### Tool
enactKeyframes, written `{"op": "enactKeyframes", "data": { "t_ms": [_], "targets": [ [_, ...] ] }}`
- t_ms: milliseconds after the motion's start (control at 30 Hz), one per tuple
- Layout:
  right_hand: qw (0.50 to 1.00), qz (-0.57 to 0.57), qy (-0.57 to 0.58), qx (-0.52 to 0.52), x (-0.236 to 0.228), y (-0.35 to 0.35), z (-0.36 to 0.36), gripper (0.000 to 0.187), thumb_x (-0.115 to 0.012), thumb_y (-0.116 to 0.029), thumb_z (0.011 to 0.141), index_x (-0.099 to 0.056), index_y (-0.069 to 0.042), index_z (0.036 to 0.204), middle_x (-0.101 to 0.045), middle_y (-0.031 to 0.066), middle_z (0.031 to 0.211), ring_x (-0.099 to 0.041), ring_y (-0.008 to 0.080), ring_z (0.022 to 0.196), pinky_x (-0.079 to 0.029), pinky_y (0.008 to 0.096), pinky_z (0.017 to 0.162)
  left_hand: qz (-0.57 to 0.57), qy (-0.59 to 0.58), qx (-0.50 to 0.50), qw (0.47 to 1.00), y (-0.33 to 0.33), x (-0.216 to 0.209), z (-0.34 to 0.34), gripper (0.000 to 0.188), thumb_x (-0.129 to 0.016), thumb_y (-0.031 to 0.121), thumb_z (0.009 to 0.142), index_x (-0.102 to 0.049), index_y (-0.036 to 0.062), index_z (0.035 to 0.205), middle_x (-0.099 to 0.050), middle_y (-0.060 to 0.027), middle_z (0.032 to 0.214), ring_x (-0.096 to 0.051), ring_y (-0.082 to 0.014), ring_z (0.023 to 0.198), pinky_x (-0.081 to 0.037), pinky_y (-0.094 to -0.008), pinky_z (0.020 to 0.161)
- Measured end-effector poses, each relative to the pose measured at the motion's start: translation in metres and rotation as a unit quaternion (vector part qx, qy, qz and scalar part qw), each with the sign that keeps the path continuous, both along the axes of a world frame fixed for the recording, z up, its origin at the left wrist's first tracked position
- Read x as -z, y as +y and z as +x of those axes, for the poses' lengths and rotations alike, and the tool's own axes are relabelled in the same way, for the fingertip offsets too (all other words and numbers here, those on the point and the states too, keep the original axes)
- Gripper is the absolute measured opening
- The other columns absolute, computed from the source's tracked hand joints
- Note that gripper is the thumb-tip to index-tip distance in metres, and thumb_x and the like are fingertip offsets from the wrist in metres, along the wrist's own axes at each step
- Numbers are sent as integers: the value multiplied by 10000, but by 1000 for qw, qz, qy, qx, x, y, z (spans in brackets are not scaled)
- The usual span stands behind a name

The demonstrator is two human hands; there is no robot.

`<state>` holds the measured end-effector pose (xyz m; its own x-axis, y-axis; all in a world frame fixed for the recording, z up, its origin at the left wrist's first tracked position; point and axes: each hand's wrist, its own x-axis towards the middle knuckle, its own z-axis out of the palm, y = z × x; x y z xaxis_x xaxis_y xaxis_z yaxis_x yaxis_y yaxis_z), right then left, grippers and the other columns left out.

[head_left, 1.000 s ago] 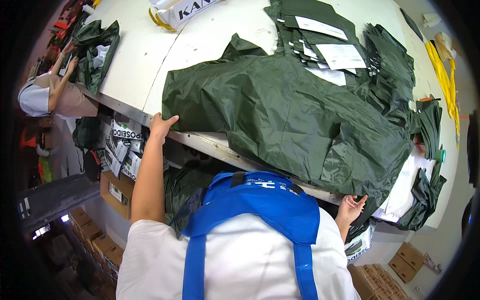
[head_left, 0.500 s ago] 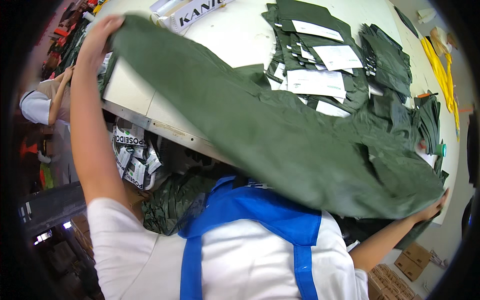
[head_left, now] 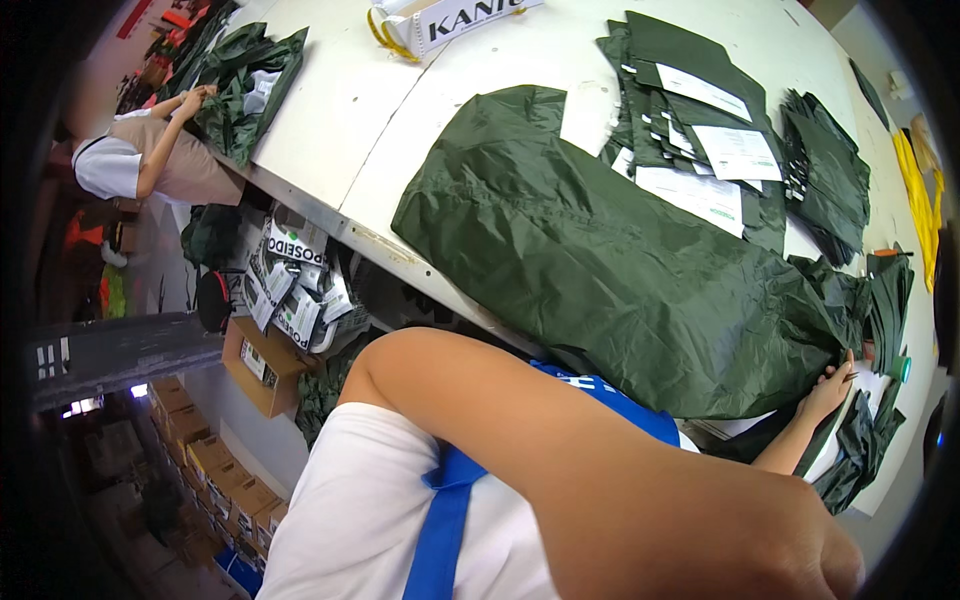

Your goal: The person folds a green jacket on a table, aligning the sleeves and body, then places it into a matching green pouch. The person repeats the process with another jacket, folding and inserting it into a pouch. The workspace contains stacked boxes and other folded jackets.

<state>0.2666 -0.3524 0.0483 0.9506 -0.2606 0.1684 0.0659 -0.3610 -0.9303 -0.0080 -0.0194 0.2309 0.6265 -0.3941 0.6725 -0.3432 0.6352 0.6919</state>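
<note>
A dark green, crinkled waterproof garment (head_left: 600, 270) lies spread over the table's near edge, its front part hanging toward my blue apron (head_left: 625, 400). At its right end my right hand (head_left: 826, 392) has its fingers closed on the fabric edge. A small, dark, thin thing shows at those fingertips, too small to name. My left arm crosses in front of my body, close to the camera. The left hand (head_left: 800, 550) is at the lower right, away from the garment; its back shows, and its fingers are mostly hidden.
Stacked green packets with white cards (head_left: 690, 200) lie at the far right, beside folded dark green pieces (head_left: 825, 170). A white box (head_left: 470, 25) stands at the back. At the left, a person (head_left: 135, 155) handles green fabric. Under the table are packaged goods (head_left: 295, 285) and a carton (head_left: 262, 365).
My left hand has let go of the garment's left end and swung across to the lower right. The raised, stretched fabric has dropped onto the table. My right hand still holds its right end.
</note>
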Motion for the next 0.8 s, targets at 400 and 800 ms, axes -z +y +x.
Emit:
{"op": "enactKeyframes", "data": {
  "t_ms": [400,800],
  "targets": [
    [999,15,-45,16,-6,11,-51,369,-440,-191,988,-406,-125,1349,-479,0,788,-403,34,567,-320,170,445,267,434,-641,573,228,172,16,462,-489,259,951,-429,-9,1322,-442,-211,1360,-477,-291,1214,-372,-389,1025],
    [993,49,-63,83,-11,-7,-70,318,-435,-223,993,-391,-111,1288,-503,9,680,-404,50,525,-316,177,458,411,700,-412,414,288,238,-59,512,-624,444,857,-582,-11,1089,-621,-98,892,-559,-162,774,-456,-298,658]
  ]
}}
